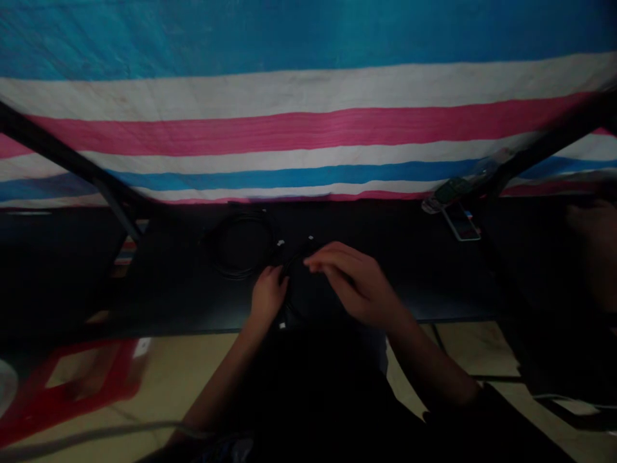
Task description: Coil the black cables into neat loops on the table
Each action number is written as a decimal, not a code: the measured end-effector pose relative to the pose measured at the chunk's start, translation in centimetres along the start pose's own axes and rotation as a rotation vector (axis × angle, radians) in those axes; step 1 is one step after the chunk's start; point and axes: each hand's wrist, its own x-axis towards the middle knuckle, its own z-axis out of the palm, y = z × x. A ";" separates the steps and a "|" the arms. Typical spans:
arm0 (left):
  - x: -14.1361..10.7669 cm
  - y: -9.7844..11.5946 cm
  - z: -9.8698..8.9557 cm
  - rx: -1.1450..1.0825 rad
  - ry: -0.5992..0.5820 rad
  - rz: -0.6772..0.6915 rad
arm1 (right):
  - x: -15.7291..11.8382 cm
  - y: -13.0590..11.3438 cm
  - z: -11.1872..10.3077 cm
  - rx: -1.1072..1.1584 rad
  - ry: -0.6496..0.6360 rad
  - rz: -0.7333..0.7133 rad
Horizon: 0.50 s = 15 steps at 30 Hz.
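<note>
Near the front edge of the dark table [183, 308], my left hand [268, 292] is closed on a black cable [290, 299] that lies in loose loops. To its right and slightly higher, my right hand [359, 280] has its fingers pressed together above the cable's right side; whether anything thin is between them is too dark to make out. A second black cable, a round coil [241, 247] with small white tags at its end, lies on the table at the upper left of my left hand.
A phone [461, 222] lies at the right rear beside a clear plastic package [450, 191]. Dark slanted frame bars stand at both sides, with a striped sheet [308, 128] behind. A red stool [96, 379] is at lower left. Another person's hand [598, 222] shows at far right.
</note>
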 end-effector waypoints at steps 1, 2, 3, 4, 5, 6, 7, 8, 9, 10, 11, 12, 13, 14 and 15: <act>0.0 0.1 0.2 -0.003 0.005 0.004 | 0.9 2.0 0.9 -0.054 -0.003 0.043; 0.1 0.2 0.4 -0.002 0.019 0.013 | 1.7 4.2 1.7 -0.120 -0.012 0.100; 0.3 0.3 0.6 0.000 0.033 0.025 | 2.3 6.4 2.5 -0.190 -0.032 0.163; 0.5 0.5 0.8 0.001 0.042 0.042 | 2.8 8.7 3.1 -0.262 -0.050 0.225; 0.8 0.6 0.9 0.001 0.047 0.057 | 3.1 10.7 3.7 -0.309 -0.113 0.267; 1.0 0.7 1.0 -0.001 0.049 0.070 | 3.3 12.3 4.2 -0.333 -0.171 0.292; 1.3 0.7 1.1 -0.005 0.053 0.080 | 3.4 13.6 4.5 -0.348 -0.218 0.293; 1.5 0.7 1.1 -0.011 0.059 0.088 | 3.5 14.6 4.6 -0.357 -0.256 0.284; 1.6 0.7 1.1 -0.018 0.067 0.091 | 3.4 15.2 4.6 -0.369 -0.279 0.269; 1.7 0.6 1.1 -0.026 0.073 0.089 | 3.3 15.7 4.3 -0.389 -0.285 0.254; 1.6 0.5 1.1 -0.036 0.077 0.084 | 3.0 16.0 4.0 -0.417 -0.274 0.248; 1.6 0.4 1.1 -0.049 0.078 0.079 | 2.7 16.3 3.5 -0.452 -0.244 0.256; 1.5 0.2 1.1 -0.061 0.076 0.075 | 2.2 16.5 2.8 -0.490 -0.198 0.278; 1.3 0.1 1.1 -0.074 0.076 0.072 | 1.6 16.9 2.1 -0.525 -0.139 0.311; 1.2 0.0 1.1 -0.084 0.078 0.071 | 0.9 17.2 1.4 -0.554 -0.074 0.353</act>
